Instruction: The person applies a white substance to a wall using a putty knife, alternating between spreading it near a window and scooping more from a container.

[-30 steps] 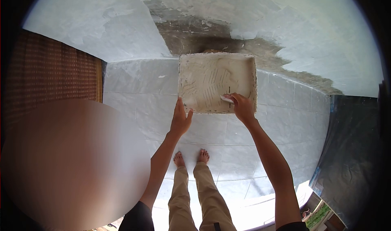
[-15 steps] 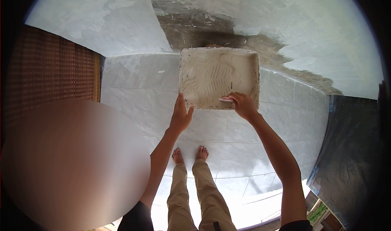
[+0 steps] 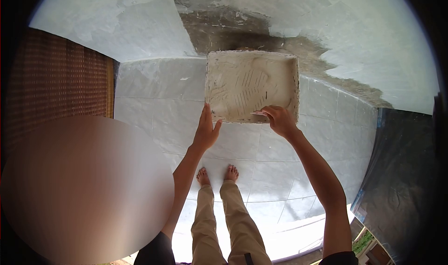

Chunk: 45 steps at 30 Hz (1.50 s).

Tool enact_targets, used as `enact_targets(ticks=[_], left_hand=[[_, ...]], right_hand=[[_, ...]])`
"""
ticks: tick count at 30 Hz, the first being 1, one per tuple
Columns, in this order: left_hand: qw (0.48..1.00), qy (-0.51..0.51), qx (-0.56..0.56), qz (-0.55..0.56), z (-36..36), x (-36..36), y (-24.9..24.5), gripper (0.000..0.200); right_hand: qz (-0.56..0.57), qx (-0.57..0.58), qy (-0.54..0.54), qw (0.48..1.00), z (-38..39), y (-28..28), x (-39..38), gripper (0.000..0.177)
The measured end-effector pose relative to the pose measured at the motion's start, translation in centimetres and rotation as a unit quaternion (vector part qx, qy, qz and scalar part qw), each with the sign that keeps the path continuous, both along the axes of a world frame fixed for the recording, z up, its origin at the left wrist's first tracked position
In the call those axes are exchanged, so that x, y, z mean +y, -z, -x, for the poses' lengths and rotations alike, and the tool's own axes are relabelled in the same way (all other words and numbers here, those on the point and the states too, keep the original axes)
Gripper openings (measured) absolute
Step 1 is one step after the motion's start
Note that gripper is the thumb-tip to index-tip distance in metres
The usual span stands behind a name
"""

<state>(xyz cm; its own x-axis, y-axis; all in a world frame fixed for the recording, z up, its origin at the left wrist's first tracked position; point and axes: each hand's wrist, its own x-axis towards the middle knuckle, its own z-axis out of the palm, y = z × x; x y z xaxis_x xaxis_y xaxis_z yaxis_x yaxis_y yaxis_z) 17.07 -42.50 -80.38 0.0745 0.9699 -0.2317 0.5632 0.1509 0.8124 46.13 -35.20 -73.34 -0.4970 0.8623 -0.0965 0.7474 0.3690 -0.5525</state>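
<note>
A rectangular tub [image 3: 297,87] with crusted rims holds pale beige wet filler [image 3: 228,85], its surface marked with rows of thin slanting lines. My left hand [image 3: 205,133] clasps the tub's near left corner, fingers straight along the left wall and thumb against the near wall. Over the near right part of the tub, my right hand [image 3: 280,120] is closed on a thin flat scraper [image 3: 258,113]. The scraper points left, low over the filler by the near rim. My fingers cover most of it, so its full shape is hidden.
Behind the tub rises a wall [image 3: 130,27] with pale coating and a bare dark patch [image 3: 224,27]. Grey tiles [image 3: 158,80] cover the floor, where my bare feet [image 3: 231,173] stand. A woven brown screen [image 3: 70,73] is at left, dark sheeting [image 3: 401,171] at right.
The tub and both hands appear slightly higher in the view. The scraper looks flatter and more edge-on, still near the same rim; both hands keep their holds.
</note>
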Motion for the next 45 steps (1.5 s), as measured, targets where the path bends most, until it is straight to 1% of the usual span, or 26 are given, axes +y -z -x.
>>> enact_targets(ticks=[2, 4, 5, 7, 8, 10, 13, 16, 20, 22, 23, 25, 26, 28, 31, 32, 34, 35, 37, 41, 43, 45], left_hand=[[1.000, 0.001, 0.002, -0.015, 0.0, 0.0, 0.2, 0.077], [1.000, 0.000, 0.006, -0.021, -0.1, 0.0, 0.3, 0.077], [1.000, 0.004, 0.015, -0.024, -0.1, 0.0, 0.3, 0.078], [1.000, 0.004, 0.013, -0.021, -0.2, -0.1, 0.3, 0.078], [1.000, 0.003, 0.012, -0.018, -0.1, -0.1, 0.3, 0.078], [1.000, 0.005, 0.011, -0.017, 0.0, -0.1, 0.3, 0.077], [1.000, 0.007, 0.008, -0.018, 0.0, -0.1, 0.4, 0.077], [1.000, 0.005, 0.007, -0.018, -0.1, -0.2, 0.3, 0.077], [1.000, 0.004, 0.018, -0.011, -0.2, -0.1, 0.2, 0.077], [1.000, 0.007, 0.019, -0.014, -0.2, -0.2, 0.2, 0.077], [1.000, 0.008, 0.019, -0.017, -0.2, -0.2, 0.3, 0.077], [1.000, 0.008, 0.021, -0.015, -0.2, -0.2, 0.4, 0.077], [1.000, 0.007, 0.022, -0.014, -0.2, -0.2, 0.4, 0.078], [1.000, 0.005, 0.023, -0.014, -0.2, -0.2, 0.4, 0.078], [1.000, 0.004, 0.022, -0.015, -0.1, -0.3, 0.4, 0.078], [1.000, 0.006, 0.019, -0.017, 0.0, -0.3, 0.4, 0.078], [1.000, 0.004, 0.017, -0.017, 0.1, -0.3, 0.4, 0.078], [1.000, 0.004, 0.013, -0.018, 0.1, -0.3, 0.4, 0.078], [1.000, 0.004, 0.014, -0.020, 0.0, -0.4, 0.4, 0.077], [1.000, 0.002, 0.014, -0.019, 0.0, -0.4, 0.4, 0.077], [1.000, 0.002, 0.012, -0.014, 0.1, -0.3, 0.3, 0.077], [1.000, 0.003, 0.010, -0.010, 0.3, -0.2, 0.1, 0.077]], right_hand=[[0.004, -0.012, -0.016, 1.000, -0.3, -0.6, -0.3, 0.021], [0.052, -0.020, -0.018, 0.998, -0.7, -1.2, -0.5, 0.019], [0.051, -0.021, -0.019, 0.998, -0.7, -1.7, 0.1, 0.019], [0.026, 0.047, 0.038, 0.998, -0.7, -2.3, 1.4, 0.018], [0.026, 0.049, 0.039, 0.998, -0.8, -2.0, 1.6, 0.018], [-0.002, 0.020, 0.079, 0.997, -1.4, -1.2, 1.6, 0.016], [-0.018, 0.034, 0.061, 0.997, -2.3, 0.1, 0.3, 0.014], [0.013, 0.039, 0.054, 0.998, -2.7, 0.0, -0.9, 0.015], [0.019, 0.018, 0.046, 0.999, -2.0, -1.6, -0.5, 0.018], [0.091, -0.012, 0.035, 0.995, -1.8, -1.8, 0.8, 0.017], [0.091, -0.011, 0.036, 0.995, -1.9, -1.1, 1.4, 0.017], [0.121, -0.001, -0.002, 0.993, -2.4, 0.8, 2.5, 0.017], [0.122, -0.001, -0.002, 0.992, -2.0, 0.4, 2.9, 0.017], [0.152, -0.060, -0.018, 0.986, -1.3, -0.5, 3.8, 0.016], [0.168, -0.080, -0.006, 0.983, -0.8, -0.3, 5.0, 0.016], [0.169, -0.079, -0.007, 0.982, -0.8, 0.0, 5.4, 0.016], [0.214, -0.010, 0.048, 0.976, -1.0, 0.5, 6.2, 0.015], [0.215, -0.011, 0.048, 0.975, -0.6, 0.0, 6.2, 0.015], [0.200, -0.086, 0.076, 0.973, 0.6, -1.9, 6.5, 0.014], [0.176, -0.119, 0.045, 0.976, 0.7, -0.7, 5.8, 0.016], [0.190, -0.133, -0.002, 0.973, 0.7, 0.2, 5.5, 0.017], [0.202, -0.136, -0.011, 0.970, 0.8, -0.2, 6.1, 0.017]])
